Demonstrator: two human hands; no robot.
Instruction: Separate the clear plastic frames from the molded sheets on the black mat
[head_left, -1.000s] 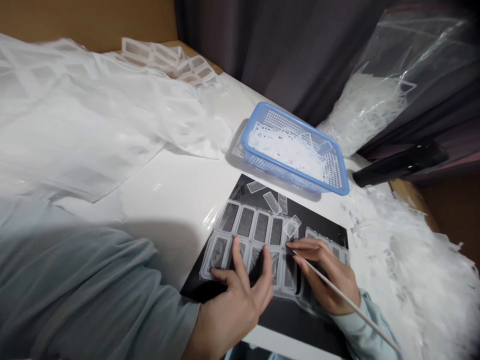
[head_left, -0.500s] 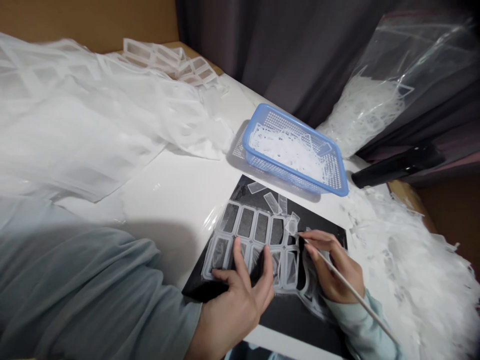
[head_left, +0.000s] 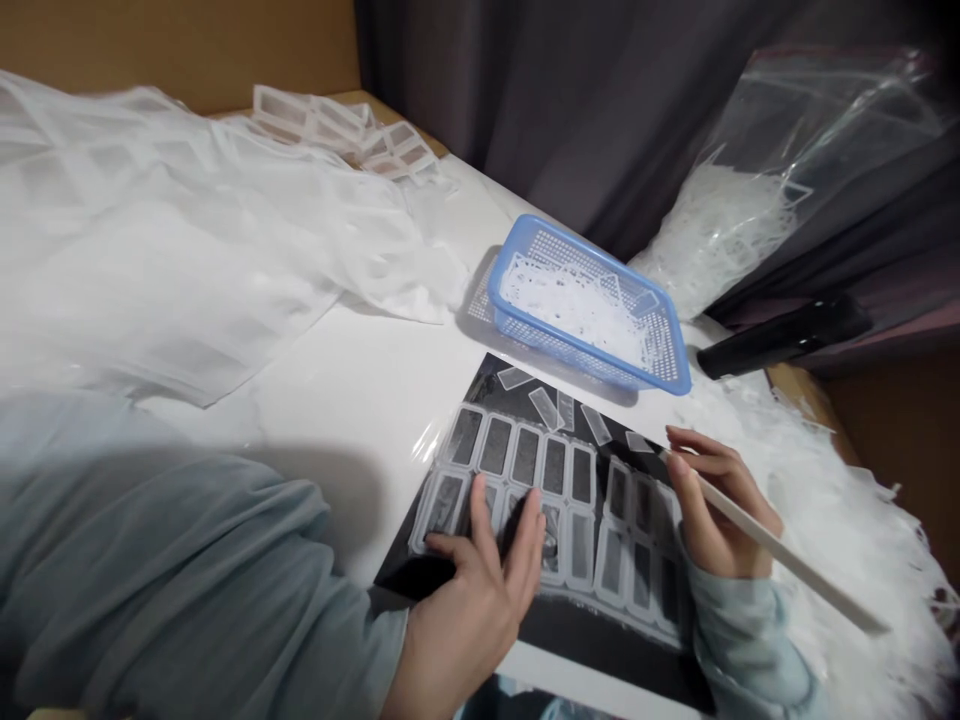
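My left hand [head_left: 480,580] rests with fingers spread on a translucent sheet of rectangular frames [head_left: 495,480], pressing it to a black board [head_left: 405,580]. Dark board shows through the sheet's windows. In my right hand [head_left: 724,500], a slim pale stick-like tool [head_left: 795,565] is pinched; its exact kind is unclear. The tool's tip is at the board's right edge, near a small clear rectangular piece [head_left: 639,441]. Several such pieces [head_left: 545,408] lie along the board's far side. A second section of frames [head_left: 637,545] lies right of the first, partly hidden by my right hand.
Behind the board stands a blue basket [head_left: 589,345] holding white scraps. A clear bag of scraps [head_left: 739,220] and a black cylindrical object [head_left: 784,338] are at the right rear. White shreds [head_left: 847,540] heap up on the right; more white sheets [head_left: 172,240] pile on the left.
My right hand has moved right, off the sheet. The clear piece at its upper right corner is gone from there, and two more pieces lie along the board's far side. My left hand stays in place.
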